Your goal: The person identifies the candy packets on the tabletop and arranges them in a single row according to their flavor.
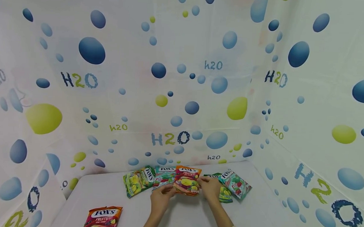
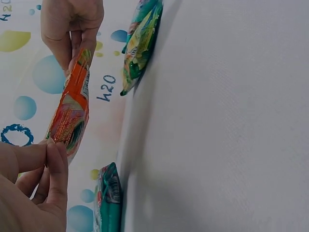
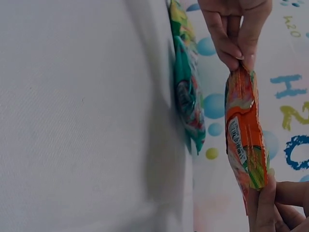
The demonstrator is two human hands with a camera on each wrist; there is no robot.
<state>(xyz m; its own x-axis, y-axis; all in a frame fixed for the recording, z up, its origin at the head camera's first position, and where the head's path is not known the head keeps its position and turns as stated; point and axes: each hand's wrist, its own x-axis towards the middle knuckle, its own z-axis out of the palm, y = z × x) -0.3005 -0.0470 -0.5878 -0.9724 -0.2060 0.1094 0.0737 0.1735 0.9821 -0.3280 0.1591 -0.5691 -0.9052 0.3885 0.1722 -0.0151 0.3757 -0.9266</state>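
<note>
An orange and red bag of Fox's fruit candy [image 1: 187, 181] is held up above the white table by both hands, its printed front toward the head camera. My left hand [image 1: 162, 197] pinches its lower left edge between thumb and fingers. On the opposite edge, my right hand [image 1: 210, 188] pinches the bag's side. The left wrist view shows the candy bag [image 2: 72, 104] edge-on, stretched between the two hands. From the right wrist, the bag's back seam and barcode [image 3: 236, 135] show, with the right fingers [image 3: 265, 208] at its lower corner.
Behind the hands, a yellow-green candy bag [image 1: 138, 181] and a teal one [image 1: 164, 177] lie at left. At right, another teal bag [image 1: 236, 184] overlaps a green-yellow bag [image 1: 225, 194]. A second orange-red Fox's bag [image 1: 103, 219] lies at the front left. Bubble-printed sheets [image 1: 135, 75] surround the table [image 1: 130, 212].
</note>
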